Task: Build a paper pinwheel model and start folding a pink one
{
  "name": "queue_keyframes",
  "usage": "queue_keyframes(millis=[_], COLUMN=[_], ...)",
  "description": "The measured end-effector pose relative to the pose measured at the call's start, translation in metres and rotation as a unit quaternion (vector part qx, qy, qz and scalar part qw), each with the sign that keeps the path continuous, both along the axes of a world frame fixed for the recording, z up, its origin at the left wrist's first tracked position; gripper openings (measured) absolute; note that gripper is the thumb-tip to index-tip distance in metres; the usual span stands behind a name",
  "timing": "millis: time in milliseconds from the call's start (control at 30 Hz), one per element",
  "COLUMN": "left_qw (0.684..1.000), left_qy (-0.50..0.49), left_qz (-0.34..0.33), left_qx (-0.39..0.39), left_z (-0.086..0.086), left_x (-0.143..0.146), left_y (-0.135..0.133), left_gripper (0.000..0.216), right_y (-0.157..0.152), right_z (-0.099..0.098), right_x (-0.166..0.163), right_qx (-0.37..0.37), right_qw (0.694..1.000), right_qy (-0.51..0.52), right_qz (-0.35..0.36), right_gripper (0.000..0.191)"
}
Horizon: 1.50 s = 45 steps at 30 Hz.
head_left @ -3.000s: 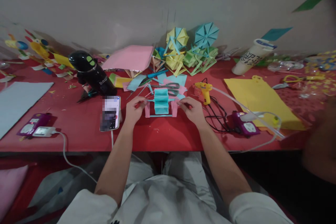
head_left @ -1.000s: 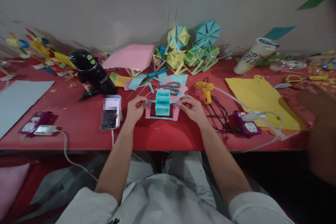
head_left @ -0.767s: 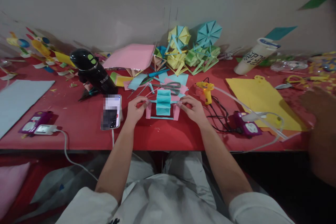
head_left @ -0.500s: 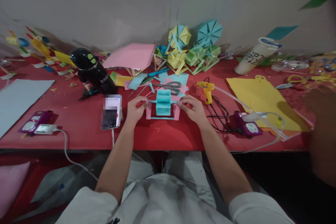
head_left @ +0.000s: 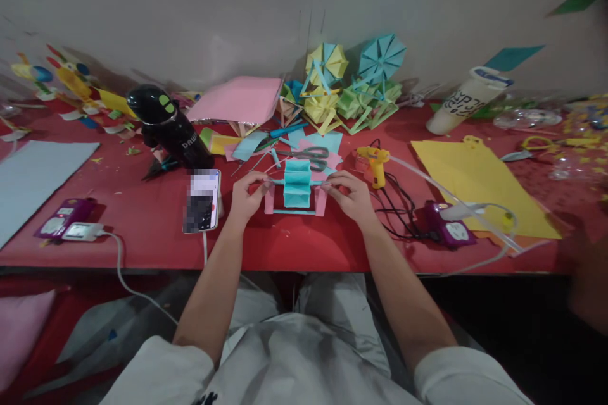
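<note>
In front of me stands a small paper model: a folded turquoise paper wheel [head_left: 297, 185] on a thin blue paper axle [head_left: 317, 183], carried between two pink paper supports [head_left: 320, 201]. A thin blue rod [head_left: 294, 212] joins the supports low down. My left hand [head_left: 250, 195] pinches the left end of the axle, at the top of the left support. Its fingertips partly cover that joint. My right hand [head_left: 350, 193] pinches the axle's right end in the same way, by the right support.
A yellow glue gun [head_left: 375, 164] with black cords lies to the right, scissors [head_left: 311, 153] behind the model. Left are a phone [head_left: 203, 200] and a black bottle [head_left: 168, 126]. Finished paper wheels [head_left: 327, 66], a cup [head_left: 468, 101], yellow paper [head_left: 479, 183] and a purple power socket [head_left: 449, 224] stand around.
Both hands keep their pinch on the axle, and the model hardly shifts. At the far right, another person's arm has drawn back toward the edge of view.
</note>
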<state>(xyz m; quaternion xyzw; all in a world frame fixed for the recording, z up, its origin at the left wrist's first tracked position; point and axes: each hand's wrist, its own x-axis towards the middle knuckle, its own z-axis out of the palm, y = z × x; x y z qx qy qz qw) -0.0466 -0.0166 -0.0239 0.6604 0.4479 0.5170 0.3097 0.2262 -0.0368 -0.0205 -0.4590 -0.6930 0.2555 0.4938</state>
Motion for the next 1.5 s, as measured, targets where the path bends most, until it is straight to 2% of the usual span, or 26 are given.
queue_keyframes(millis=[133, 600, 1500], left_qw=[1.0, 1.0, 1.0], left_qy=[0.003, 0.014, 0.008], left_qz=[-0.013, 0.021, 0.027], left_qx=[0.005, 0.001, -0.011], left_z=[0.0016, 0.0091, 0.0068], left_x=[-0.0004, 0.0032, 0.0031], left_y=[-0.0012, -0.0063, -0.0055], left_gripper=[0.015, 0.019, 0.019], right_y=[0.0009, 0.0012, 0.0009], right_z=[-0.0008, -0.0033, -0.004], right_x=[0.0003, -0.0031, -0.0037], right_qx=[0.005, 0.017, 0.036], right_qw=[1.0, 1.0, 0.999], right_qy=[0.008, 0.001, 0.008], right_qz=[-0.012, -0.011, -0.008], right_gripper=[0.016, 0.015, 0.01])
